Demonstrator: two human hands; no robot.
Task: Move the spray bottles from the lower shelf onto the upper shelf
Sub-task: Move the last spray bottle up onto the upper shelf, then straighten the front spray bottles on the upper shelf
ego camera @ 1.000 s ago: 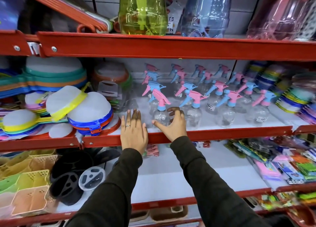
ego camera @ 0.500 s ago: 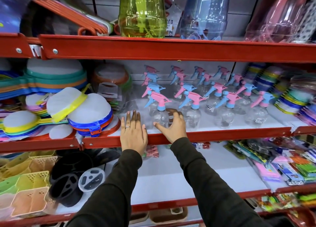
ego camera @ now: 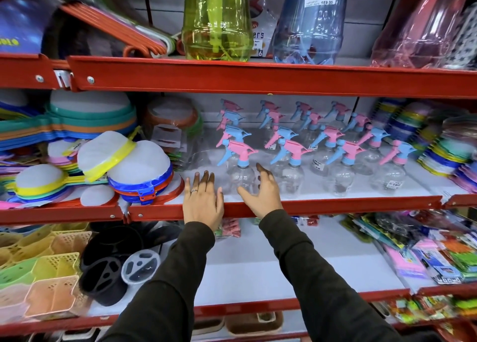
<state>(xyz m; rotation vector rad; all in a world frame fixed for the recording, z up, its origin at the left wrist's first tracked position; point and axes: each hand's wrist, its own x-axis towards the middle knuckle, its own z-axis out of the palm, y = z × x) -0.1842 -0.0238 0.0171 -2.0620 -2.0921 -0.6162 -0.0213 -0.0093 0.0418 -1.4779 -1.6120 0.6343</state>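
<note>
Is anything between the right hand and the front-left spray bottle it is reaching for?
Nothing visible. The right hand is spread open right at the clear body of the front-left spray bottle, with no other item between them. The left hand rests flat on the shelf edge, beside the bottle.

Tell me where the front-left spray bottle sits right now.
In the head view, that spray bottle stands at the front edge of the middle shelf, between the flat left hand and the open right hand.
</note>
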